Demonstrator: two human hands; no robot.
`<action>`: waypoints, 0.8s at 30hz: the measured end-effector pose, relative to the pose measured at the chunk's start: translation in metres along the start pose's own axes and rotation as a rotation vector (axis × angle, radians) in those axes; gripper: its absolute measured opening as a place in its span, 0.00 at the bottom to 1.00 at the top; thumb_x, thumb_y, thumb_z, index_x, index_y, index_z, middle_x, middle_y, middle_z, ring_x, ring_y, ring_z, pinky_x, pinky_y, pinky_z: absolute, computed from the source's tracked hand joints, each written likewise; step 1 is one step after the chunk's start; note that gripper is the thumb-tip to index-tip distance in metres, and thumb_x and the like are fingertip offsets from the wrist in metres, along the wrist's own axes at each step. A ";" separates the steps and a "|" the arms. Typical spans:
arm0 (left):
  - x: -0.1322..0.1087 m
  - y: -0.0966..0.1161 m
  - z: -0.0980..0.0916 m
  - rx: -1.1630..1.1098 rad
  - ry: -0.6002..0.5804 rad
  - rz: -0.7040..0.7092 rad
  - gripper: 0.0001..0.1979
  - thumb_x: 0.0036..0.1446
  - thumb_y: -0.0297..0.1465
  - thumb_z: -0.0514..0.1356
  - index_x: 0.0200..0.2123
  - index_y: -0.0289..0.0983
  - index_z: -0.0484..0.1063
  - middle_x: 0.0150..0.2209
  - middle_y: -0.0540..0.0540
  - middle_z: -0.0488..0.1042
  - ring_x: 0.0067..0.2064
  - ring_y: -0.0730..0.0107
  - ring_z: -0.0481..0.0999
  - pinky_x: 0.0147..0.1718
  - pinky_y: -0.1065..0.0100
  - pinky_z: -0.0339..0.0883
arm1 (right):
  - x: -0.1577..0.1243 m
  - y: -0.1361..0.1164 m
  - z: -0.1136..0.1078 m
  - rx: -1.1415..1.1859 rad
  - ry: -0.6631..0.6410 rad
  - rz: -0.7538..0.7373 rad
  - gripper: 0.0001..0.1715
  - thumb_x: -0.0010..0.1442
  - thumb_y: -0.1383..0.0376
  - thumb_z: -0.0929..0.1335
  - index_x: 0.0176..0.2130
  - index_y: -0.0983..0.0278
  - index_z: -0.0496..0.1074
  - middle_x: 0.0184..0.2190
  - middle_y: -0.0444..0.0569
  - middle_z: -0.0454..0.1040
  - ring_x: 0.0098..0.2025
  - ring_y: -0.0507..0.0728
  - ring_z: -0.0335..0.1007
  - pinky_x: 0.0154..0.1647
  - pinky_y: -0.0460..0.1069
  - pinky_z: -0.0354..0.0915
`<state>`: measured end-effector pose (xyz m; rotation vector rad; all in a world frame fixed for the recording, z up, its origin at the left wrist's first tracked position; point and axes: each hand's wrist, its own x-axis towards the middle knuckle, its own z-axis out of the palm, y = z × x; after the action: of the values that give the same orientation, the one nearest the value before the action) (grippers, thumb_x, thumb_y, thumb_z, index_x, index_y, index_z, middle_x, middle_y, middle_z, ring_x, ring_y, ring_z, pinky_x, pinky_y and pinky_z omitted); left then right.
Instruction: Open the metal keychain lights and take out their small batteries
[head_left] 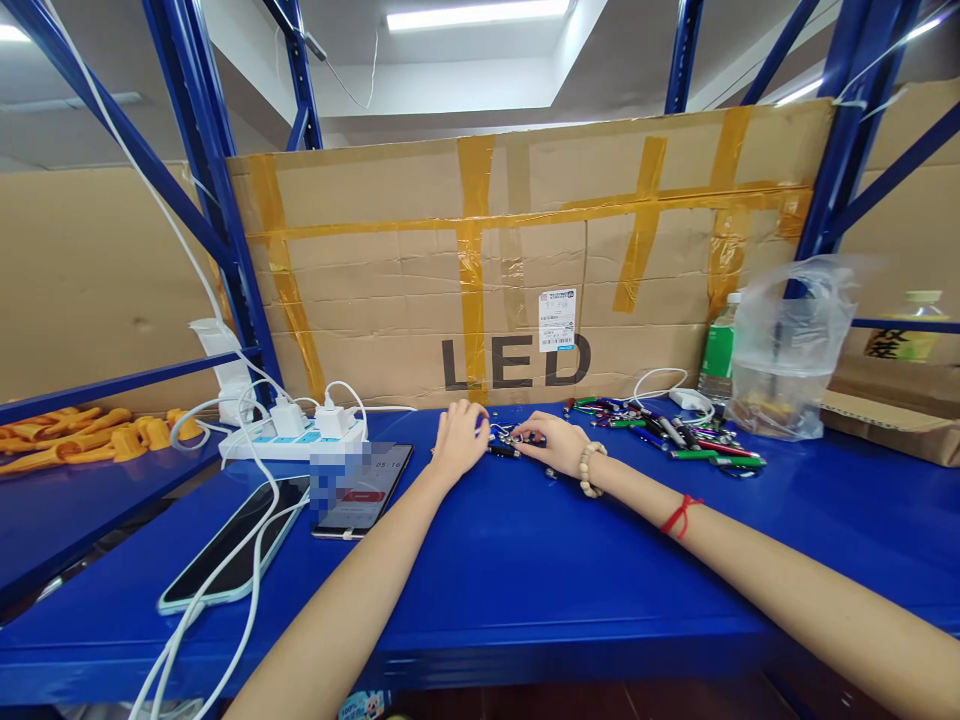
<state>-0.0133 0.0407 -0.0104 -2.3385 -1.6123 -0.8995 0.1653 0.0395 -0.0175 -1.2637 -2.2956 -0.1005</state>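
My left hand (459, 442) is over the blue shelf, back of the hand up, fingers reaching forward and the thumb apart. Just right of it lies a small cluster of dark and shiny pieces, among them a short black pen-like piece (504, 452). My right hand (553, 440), with a beaded bracelet (591, 468) at the wrist, bends its fingers and thumb together at the cluster's right side. What is between those fingertips is too small to make out. A little shiny piece (551, 473) lies beneath the right hand.
Several pens (694, 454) lie piled at right, beside a clear plastic bag (780, 360) and a bottle (720, 350). At left are a power strip (262, 447), two phones (232, 550) and loose white cables. A cardboard sheet (375, 300) stands behind, between blue posts.
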 end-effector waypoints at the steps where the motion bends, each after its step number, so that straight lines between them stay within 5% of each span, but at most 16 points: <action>1: -0.001 0.004 -0.001 -0.007 -0.058 0.117 0.09 0.56 0.32 0.47 0.36 0.41 0.66 0.41 0.48 0.67 0.46 0.67 0.62 0.45 0.65 0.54 | 0.000 -0.001 -0.001 0.009 -0.014 -0.032 0.13 0.54 0.59 0.64 0.39 0.60 0.72 0.35 0.47 0.69 0.34 0.52 0.65 0.36 0.46 0.61; 5: -0.004 0.011 -0.001 -0.043 -0.228 0.299 0.09 0.53 0.38 0.52 0.31 0.39 0.66 0.36 0.47 0.68 0.41 0.66 0.65 0.42 0.66 0.57 | 0.000 -0.004 -0.002 -0.025 -0.100 -0.075 0.11 0.55 0.61 0.64 0.36 0.57 0.74 0.35 0.47 0.70 0.40 0.54 0.64 0.39 0.47 0.60; 10: -0.003 0.006 0.004 -0.057 -0.218 0.310 0.17 0.55 0.43 0.48 0.24 0.38 0.65 0.29 0.48 0.68 0.34 0.69 0.66 0.33 0.69 0.59 | 0.001 -0.001 -0.001 -0.056 -0.088 -0.029 0.12 0.55 0.59 0.63 0.36 0.57 0.74 0.33 0.46 0.70 0.36 0.54 0.64 0.36 0.47 0.59; 17: 0.000 0.010 0.005 -0.035 -0.263 0.385 0.17 0.51 0.47 0.52 0.26 0.39 0.65 0.31 0.50 0.68 0.36 0.70 0.66 0.33 0.71 0.57 | 0.000 -0.003 -0.003 -0.072 -0.103 -0.032 0.10 0.55 0.61 0.63 0.35 0.57 0.73 0.31 0.45 0.70 0.35 0.53 0.65 0.31 0.45 0.58; 20: 0.001 0.011 0.003 0.043 -0.146 0.264 0.16 0.58 0.43 0.45 0.30 0.39 0.65 0.34 0.49 0.69 0.40 0.68 0.65 0.39 0.68 0.55 | -0.001 -0.005 -0.004 -0.071 -0.096 0.023 0.10 0.54 0.60 0.63 0.35 0.57 0.73 0.30 0.44 0.71 0.32 0.51 0.66 0.27 0.44 0.56; 24: 0.002 -0.002 0.003 0.190 -0.004 -0.084 0.13 0.60 0.34 0.43 0.41 0.39 0.64 0.42 0.44 0.66 0.46 0.63 0.62 0.44 0.63 0.53 | -0.002 -0.003 -0.003 -0.059 -0.054 0.069 0.12 0.55 0.60 0.62 0.38 0.55 0.72 0.31 0.43 0.71 0.29 0.50 0.66 0.24 0.43 0.55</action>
<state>-0.0131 0.0445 -0.0116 -2.1610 -1.7270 -0.7211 0.1645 0.0352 -0.0157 -1.3893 -2.3069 -0.1121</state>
